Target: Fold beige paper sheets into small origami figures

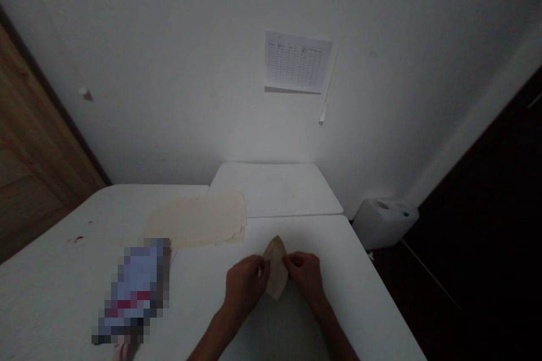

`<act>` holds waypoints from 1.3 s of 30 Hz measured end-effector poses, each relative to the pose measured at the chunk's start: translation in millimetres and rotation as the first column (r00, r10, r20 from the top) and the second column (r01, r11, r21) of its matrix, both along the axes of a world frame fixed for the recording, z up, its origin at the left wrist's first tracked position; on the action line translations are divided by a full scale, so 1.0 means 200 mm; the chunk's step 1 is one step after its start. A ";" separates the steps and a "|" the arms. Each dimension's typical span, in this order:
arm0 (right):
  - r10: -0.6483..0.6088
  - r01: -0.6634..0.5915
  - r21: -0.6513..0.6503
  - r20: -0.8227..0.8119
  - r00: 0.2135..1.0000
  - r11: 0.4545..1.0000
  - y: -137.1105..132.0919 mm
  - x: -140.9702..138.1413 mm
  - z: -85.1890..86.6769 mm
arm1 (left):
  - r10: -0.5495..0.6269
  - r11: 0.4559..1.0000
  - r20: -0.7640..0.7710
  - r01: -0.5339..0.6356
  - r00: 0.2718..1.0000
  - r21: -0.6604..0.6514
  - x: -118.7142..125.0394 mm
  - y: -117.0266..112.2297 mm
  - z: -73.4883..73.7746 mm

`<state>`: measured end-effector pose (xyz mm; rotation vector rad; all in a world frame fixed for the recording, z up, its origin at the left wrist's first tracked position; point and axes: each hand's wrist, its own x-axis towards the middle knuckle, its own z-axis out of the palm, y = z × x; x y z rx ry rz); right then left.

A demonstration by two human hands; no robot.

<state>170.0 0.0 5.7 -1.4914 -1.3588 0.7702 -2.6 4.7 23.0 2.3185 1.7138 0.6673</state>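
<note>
A small folded piece of beige paper (275, 271) lies on the white table (203, 293), its point aimed away from me. My left hand (245, 285) pinches its left edge with curled fingers. Pressing on its right edge, also with closed fingers, is my right hand (305, 275). Both forearms reach in from the bottom of the view.
A stack of beige paper sheets (199, 220) lies further back on the left. A blurred-out object (133, 290) sits at my left. A second white table (275, 189) stands against the wall. A white canister (385, 220) sits on the floor at right. A printed sheet (296, 62) hangs on the wall.
</note>
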 end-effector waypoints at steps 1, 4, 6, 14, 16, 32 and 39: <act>0.000 0.000 -0.003 -0.001 1.000 1.000 0.00 0.00 0.00 | -0.004 1.000 0.008 0.003 1.000 0.000 0.00 0.00 0.00; 0.007 -0.007 -0.005 -0.010 1.000 1.000 0.00 -0.01 0.00 | -0.077 0.997 0.071 0.077 0.994 0.012 0.01 -0.01 0.00; 0.011 -0.012 -0.009 -0.026 1.000 1.000 0.00 -0.01 0.00 | -0.126 0.992 0.145 0.122 0.981 0.038 0.01 -0.01 -0.01; 0.011 -0.012 -0.016 -0.065 0.998 1.000 -0.01 0.00 0.00 | 0.110 0.993 0.340 -0.091 0.934 -0.071 -0.02 0.05 -0.06; 0.028 -0.028 -0.010 -0.074 0.997 1.000 -0.01 -0.01 0.01 | 0.068 0.986 0.384 -0.004 0.921 -0.165 -0.02 0.07 -0.07; -0.033 0.033 0.059 0.001 0.999 0.998 -0.04 -0.02 0.04 | 0.086 0.969 0.544 0.057 0.835 -0.242 -0.02 0.10 -0.08; 0.099 -0.254 0.300 0.449 0.888 0.919 -0.21 -0.02 0.09 | 0.183 0.948 0.548 0.000 0.816 -0.317 -0.02 0.17 -0.09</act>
